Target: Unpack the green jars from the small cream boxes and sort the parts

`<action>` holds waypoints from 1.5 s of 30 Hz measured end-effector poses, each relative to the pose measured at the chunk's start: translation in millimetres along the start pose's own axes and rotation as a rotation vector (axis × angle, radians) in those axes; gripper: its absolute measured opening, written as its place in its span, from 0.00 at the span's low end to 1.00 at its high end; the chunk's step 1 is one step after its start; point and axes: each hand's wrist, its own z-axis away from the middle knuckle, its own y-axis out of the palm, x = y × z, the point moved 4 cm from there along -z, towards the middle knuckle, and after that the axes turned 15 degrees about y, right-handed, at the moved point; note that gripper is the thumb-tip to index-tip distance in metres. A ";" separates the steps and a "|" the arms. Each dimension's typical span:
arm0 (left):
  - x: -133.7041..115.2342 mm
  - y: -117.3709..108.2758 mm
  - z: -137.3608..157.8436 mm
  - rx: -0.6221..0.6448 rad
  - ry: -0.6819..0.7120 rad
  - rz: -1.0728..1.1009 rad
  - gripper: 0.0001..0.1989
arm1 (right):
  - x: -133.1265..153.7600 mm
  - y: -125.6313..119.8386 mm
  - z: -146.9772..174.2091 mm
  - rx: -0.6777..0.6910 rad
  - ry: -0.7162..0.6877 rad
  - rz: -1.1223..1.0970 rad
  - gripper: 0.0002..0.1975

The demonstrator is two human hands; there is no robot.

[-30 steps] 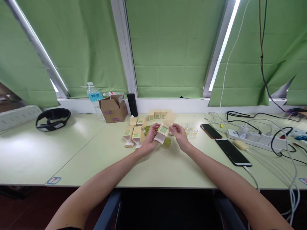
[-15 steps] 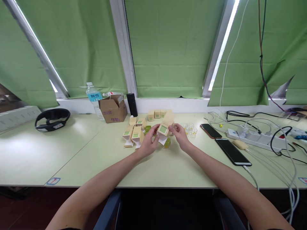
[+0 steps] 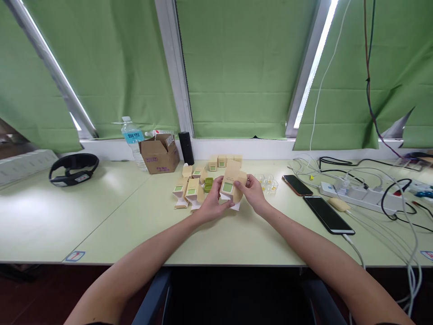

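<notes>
A: Quick status on the hands?

B: Both busy. L hand (image 3: 214, 201) grips the small tan carton (image 3: 231, 174) low on its L side; R hand (image 3: 253, 192) pinches its R side, thumb on the card.

A: Carton's where, exactly?

B: Tilted, mid-view, over the tabletop (image 3: 257, 241), btwn the flap-out cartons (image 3: 194, 185) on the L & the clear cups (image 3: 269, 181) on the R. Can't tell if its bottom touches. Green pcs (image 3: 208, 185) sit just beside the L hand.

A: Which step?

B: Prob. working the carton's flaps, imo: a white flap (image 3: 236, 206) sticks out at the bottom. Can't see inside.

A: Next move calls for?

B: I'd say a steady L hold, light R fingers, no creasing the card.
</notes>
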 end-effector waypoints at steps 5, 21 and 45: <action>2.5 0.8 -3.0 -0.011 -0.109 0.214 0.31 | 5.2 0.4 5.4 -0.033 -0.056 0.028 0.26; -2.0 -11.5 -7.1 -0.105 -0.176 0.022 0.22 | 9.6 4.9 10.5 0.077 -0.038 0.060 0.19; 10.9 -26.9 -13.9 -0.265 -0.128 0.038 0.24 | 50.0 -87.9 -88.6 -0.444 -0.053 0.315 0.09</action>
